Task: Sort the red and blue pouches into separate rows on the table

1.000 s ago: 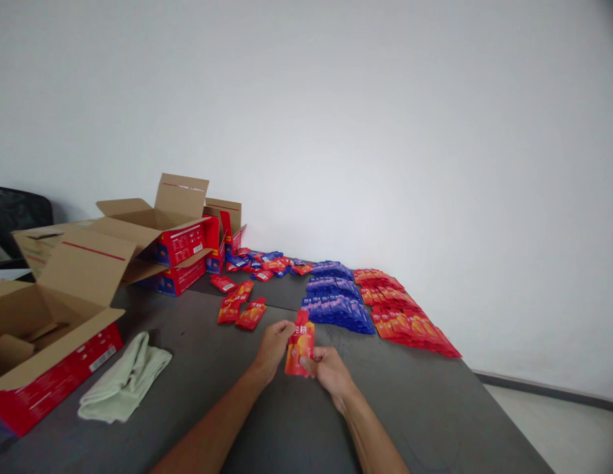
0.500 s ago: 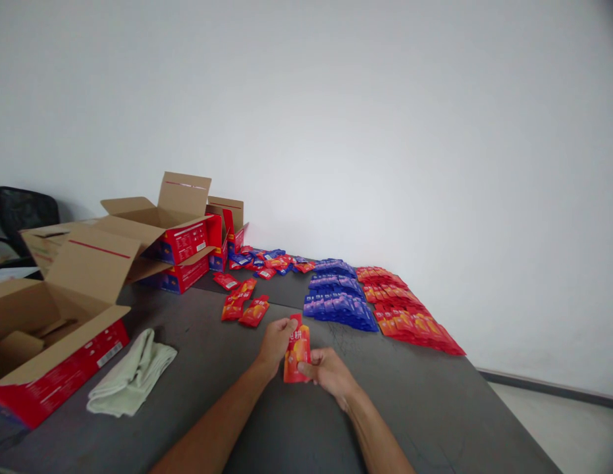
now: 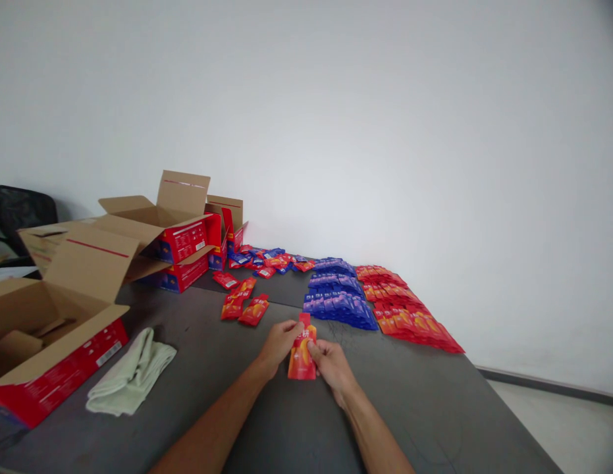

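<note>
Between my two hands, over the dark table, is an upright red and orange pouch with white lettering. My left hand pinches it near its narrow top on the left side. My right hand grips its right edge, thumb across the front. Beyond my left hand lie loose red pouches, among them a single one and an overlapping group. Rows of blue pouches and rows of red pouches lie fanned out to the right beyond my hands.
An open carton stands at the left, with a folded pale cloth beside it. Stacked open cartons stand behind. A mixed heap of red and blue pouches lies near the wall. A black chair is far left.
My right hand has slid up the pouch's right edge, from near its bottom to about its middle. The pouch has shifted slightly right, with my left hand still at its top.
</note>
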### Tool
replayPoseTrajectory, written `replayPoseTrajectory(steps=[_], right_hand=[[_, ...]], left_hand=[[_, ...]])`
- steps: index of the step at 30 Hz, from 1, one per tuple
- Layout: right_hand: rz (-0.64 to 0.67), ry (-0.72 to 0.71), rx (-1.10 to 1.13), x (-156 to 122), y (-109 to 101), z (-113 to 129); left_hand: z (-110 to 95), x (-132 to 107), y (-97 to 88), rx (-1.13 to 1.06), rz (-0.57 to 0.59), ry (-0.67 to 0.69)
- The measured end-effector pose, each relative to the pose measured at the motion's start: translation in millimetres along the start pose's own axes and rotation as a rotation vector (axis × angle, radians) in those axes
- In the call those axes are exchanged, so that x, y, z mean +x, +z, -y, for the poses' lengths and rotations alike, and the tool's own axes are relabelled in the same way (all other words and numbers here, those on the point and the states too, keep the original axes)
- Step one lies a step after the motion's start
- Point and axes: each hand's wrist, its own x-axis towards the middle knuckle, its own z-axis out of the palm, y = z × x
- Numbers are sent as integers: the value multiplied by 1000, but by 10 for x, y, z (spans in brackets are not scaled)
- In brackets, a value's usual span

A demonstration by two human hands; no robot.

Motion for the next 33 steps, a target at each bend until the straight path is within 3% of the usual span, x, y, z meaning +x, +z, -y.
replayPoseTrajectory(steps=[4,11,13,16,21,26,29,33], right_hand=[[-96,29,87,36,-26,-50],[-169,51,114,61,-75,-115],[-188,62,80,82,-98,-144],[-249,43,-36,124,-117,-190],[-380,-159,-618,131,-106,-206],[-304,-334,-1068,28,-33,-143],[-241,-302,-1156,-17,5,-98],[-226,-270,-1188,-31,10,-65]], left_hand=[[-10,-12,-27,0,92,-122],[16,-9,-122,-181,280,-71],[53,5,-101,-163,238,-76],[141,36,-46,-32,83,-75],[292,61,25,426,-32,147],[311,31,74,777,-23,208],[219,23,25,962,-66,286],[105,73,-179,1213,-210,379]])
